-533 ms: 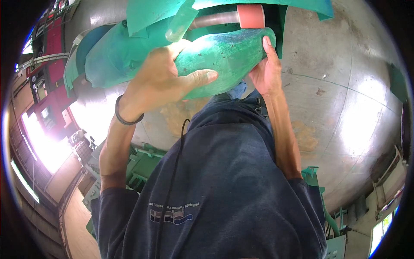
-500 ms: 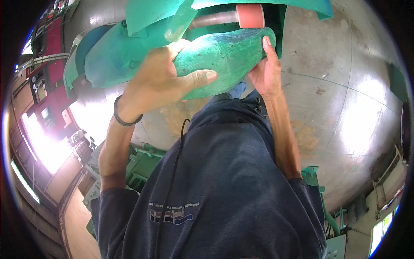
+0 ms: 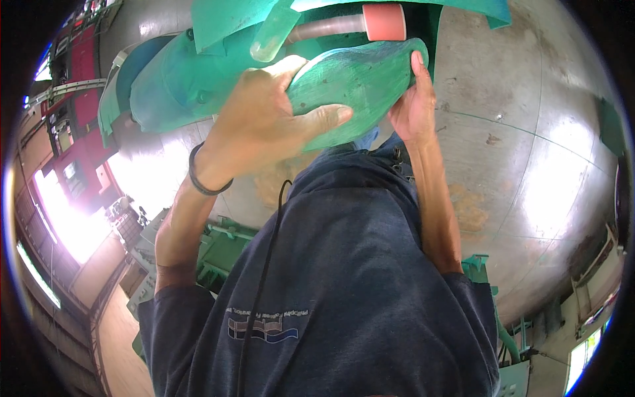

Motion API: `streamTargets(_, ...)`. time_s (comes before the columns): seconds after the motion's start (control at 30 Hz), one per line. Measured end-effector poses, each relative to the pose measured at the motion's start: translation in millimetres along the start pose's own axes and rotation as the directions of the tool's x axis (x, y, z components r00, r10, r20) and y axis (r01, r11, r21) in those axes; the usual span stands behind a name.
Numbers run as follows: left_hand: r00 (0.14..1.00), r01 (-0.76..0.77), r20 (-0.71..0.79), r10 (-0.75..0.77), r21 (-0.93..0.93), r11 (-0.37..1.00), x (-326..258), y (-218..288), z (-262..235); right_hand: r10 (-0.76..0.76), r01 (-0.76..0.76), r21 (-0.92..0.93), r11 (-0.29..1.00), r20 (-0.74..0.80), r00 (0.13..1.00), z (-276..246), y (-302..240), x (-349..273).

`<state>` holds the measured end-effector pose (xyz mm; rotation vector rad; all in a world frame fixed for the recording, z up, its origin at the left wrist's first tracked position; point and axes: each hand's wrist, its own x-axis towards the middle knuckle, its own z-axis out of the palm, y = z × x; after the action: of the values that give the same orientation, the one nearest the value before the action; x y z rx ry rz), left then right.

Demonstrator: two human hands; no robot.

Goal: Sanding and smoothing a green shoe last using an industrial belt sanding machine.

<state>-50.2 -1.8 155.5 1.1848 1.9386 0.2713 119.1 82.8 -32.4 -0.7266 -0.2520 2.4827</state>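
Both arms raised, left hand (image 3: 268,126) and right hand (image 3: 411,109) closed in grip.

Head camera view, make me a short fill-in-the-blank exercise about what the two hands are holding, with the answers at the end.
1. Both hands grip a flat oval slab painted ____.
2. The left hand has a dark ____ around its wrist.
3. The right hand grips the slab's ____ edge.
4. Above the slab, a metal rod ends in a ____ cap.

Missing words: green; band; right; pink
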Motion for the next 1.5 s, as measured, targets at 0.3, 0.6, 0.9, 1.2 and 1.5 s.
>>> streamTargets(0.3, 0.986, 0.168, 0.025, -0.167, -0.233, 0.958, 8, -3, 10, 0.030, -0.036, -0.074, 0.997, -0.080, 0.996, -6, -5, 10)
streamTargets(0.6, 1.000, -0.001, -0.027, 0.001, 0.001, 1.000, 2, -3, 4, 0.019, -0.019, 0.014, 1.000, -0.029, 0.999, 6, -5, -2)
streamTargets(0.9, 0.993, 0.035, -0.086, -0.078, -0.417, 0.908, 8, -14, 22, 0.060, -0.080, -0.132, 0.988, -0.150, 0.987, -1, -8, 14)
streamTargets(1.2, 0.999, -0.006, 0.052, 0.003, 0.061, 0.998, -9, -2, -16, 0.013, -0.010, 0.061, 0.998, -0.044, 0.999, 8, 1, -11)
streamTargets(1.5, 0.990, -0.139, 0.008, 0.139, 0.040, 0.989, -3, -17, -20, 0.025, -0.025, 0.034, 0.999, -0.010, 1.000, 5, 3, -5)
